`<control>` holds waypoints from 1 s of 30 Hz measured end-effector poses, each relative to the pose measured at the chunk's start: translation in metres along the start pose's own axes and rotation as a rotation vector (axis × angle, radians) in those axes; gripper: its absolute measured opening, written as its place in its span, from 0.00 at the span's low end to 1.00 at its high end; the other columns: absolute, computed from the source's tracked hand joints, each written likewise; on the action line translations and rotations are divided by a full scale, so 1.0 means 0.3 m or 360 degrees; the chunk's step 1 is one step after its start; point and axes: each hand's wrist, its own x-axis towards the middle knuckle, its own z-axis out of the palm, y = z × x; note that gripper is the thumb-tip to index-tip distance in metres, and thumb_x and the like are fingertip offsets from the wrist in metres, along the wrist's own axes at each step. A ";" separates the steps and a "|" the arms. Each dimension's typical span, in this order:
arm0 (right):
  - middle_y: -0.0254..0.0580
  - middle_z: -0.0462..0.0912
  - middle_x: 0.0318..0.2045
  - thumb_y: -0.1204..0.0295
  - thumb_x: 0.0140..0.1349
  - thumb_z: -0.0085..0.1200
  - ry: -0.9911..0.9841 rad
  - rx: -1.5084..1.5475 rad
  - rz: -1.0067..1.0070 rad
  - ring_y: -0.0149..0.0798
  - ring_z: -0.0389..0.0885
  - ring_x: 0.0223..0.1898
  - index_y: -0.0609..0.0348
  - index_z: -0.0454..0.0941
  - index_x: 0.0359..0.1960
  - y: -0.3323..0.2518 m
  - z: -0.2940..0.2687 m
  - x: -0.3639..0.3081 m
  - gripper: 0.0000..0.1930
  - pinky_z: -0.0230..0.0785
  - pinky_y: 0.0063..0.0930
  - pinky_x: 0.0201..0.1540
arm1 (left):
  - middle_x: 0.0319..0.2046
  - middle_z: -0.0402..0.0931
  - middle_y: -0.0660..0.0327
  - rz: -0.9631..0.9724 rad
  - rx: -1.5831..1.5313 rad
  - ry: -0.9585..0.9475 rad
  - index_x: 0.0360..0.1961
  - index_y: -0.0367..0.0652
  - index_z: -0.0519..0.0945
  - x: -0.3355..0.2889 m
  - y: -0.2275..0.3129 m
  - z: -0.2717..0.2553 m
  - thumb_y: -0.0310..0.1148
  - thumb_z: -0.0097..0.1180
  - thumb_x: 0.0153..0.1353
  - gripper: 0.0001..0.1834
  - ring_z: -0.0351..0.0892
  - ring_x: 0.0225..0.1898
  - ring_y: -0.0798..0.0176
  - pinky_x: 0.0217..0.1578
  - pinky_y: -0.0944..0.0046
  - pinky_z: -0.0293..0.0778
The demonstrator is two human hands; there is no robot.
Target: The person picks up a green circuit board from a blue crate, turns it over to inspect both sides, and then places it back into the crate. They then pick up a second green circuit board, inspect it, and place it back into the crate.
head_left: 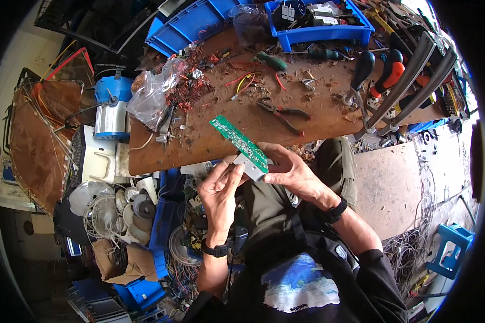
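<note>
A long green circuit board [234, 139], its soldered face up, slants between my hands above my lap, near the bench's front edge. A pale grey-white piece [251, 168] shows under its near end; I cannot tell how the two are joined. My right hand [294, 171] grips the board's near end from the right, thumb on the pale piece. From the left, my left hand [219, 191] has its fingers bent and pressed together against the pale piece; part of their grip is hidden. On the bench beyond the board lie dark pliers [281, 114] with their handles apart.
The worn brown bench [199, 137] carries wire scraps, a tangle of copper-red wire [186, 89] and a clear plastic bag [155, 91]. Green-handled screwdriver [272, 61] and blue bin [320, 29] are farther back. Upright clamps [406, 81] stand at right. Crates of parts fill the left floor.
</note>
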 end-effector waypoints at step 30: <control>0.60 0.62 0.71 0.47 0.71 0.47 -0.0377 0.1240 0.0317 0.65 0.68 0.67 0.56 0.52 0.76 0.005 0.064 -0.002 0.40 0.58 0.54 0.74 | 0.58 0.74 0.54 0.0507 0.0454 0.0616 0.63 0.35 0.71 -0.018 0.041 -0.040 0.31 0.52 0.74 0.20 0.75 0.57 0.61 0.54 0.57 0.78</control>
